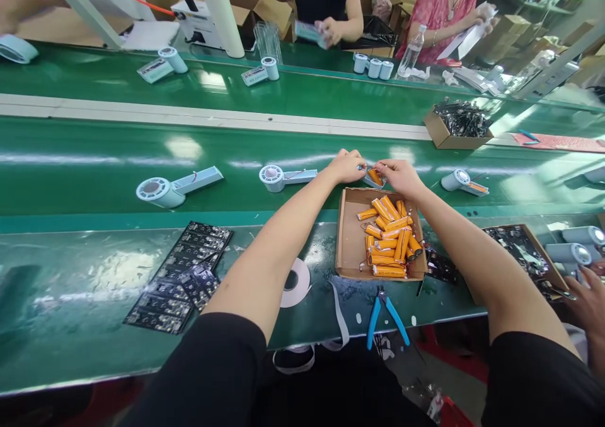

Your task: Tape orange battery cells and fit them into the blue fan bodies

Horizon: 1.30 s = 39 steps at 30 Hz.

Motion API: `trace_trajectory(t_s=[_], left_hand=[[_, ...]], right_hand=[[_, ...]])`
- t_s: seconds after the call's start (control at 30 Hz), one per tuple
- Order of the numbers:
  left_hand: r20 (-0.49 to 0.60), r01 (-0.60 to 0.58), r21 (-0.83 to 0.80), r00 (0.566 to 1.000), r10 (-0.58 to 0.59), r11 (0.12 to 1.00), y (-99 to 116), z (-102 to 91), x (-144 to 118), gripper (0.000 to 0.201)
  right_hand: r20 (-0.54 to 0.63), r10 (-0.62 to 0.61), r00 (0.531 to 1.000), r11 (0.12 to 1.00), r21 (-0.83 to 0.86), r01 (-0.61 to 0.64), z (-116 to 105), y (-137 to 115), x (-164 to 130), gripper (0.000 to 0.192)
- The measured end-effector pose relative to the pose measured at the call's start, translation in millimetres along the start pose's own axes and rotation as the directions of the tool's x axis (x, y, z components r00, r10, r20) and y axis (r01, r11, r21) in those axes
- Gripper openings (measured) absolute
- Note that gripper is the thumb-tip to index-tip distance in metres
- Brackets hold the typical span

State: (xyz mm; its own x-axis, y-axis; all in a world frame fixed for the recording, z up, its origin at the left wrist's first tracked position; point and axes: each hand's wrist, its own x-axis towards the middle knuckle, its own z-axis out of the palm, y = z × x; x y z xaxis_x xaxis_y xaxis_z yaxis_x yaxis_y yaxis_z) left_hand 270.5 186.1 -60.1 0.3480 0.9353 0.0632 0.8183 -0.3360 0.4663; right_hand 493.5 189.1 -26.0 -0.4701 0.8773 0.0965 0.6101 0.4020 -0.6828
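The orange battery (375, 176) sits between our two hands on the green conveyor belt (94, 168), just behind the far edge of the cardboard box (352, 238), and it lies in a pale blue fan handle (373, 181) that we hold there. Nearest to us, on the green table edge, we see blue-handled pliers (385, 313) and a roll of white tape (295, 282), and to the left a group of black circuit boards (182, 275). The cardboard box holds many more orange batteries (390, 244) in a loose pile. Our left hand (347, 165) has its fingers closed and pinches one end of the handle; our right hand (399, 175) pinches the other end, fingers bent over the battery. On the belt at the left lie two pale blue fans (163, 190), well apart from the hands, and another one at the right (463, 181). Farther away, across the line, other persons (326, 4) work at the second belt
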Motion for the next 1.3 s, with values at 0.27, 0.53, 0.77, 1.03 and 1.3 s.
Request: trace_trajectory(t_s=[0.27,0.53,0.77,1.03,1.3], left_hand=[[-0.026,0.048,-0.019,0.998,-0.049,0.999,10.9,7.8,8.5,0.033],[-0.013,0.091,-0.046,0.996,-0.092,0.995,20.5,9.2,20.6,0.047],[0.045,0.108,-0.074,0.993,-0.105,0.991,32.5,5.1,28.2,0.043],[-0.113,0.113,-0.095,0.986,-0.123,0.989,52.5,-53.2,-85.6,0.058],[0.049,-0.028,0.197,0.999,0.019,0.98,46.8,-15.0,-401.0,0.043]], right_hand=[[-0.071,0.071,0.995,0.996,-0.046,-0.075,-0.4,-7.4,-2.0,0.041],[0.065,-0.006,0.998,0.933,-0.359,0.029,-3.9,-21.3,-8.6,0.03],[0.287,0.162,0.944,0.722,-0.686,0.085,-9.9,-37.5,12.1,0.041],[0.104,-0.016,0.994,0.919,-0.39,0.056,-61.6,-46.6,-71.7,0.04],[-0.022,-0.099,0.995,0.975,0.199,0.102,-13.1,-70.1,-308.6,0.016]])
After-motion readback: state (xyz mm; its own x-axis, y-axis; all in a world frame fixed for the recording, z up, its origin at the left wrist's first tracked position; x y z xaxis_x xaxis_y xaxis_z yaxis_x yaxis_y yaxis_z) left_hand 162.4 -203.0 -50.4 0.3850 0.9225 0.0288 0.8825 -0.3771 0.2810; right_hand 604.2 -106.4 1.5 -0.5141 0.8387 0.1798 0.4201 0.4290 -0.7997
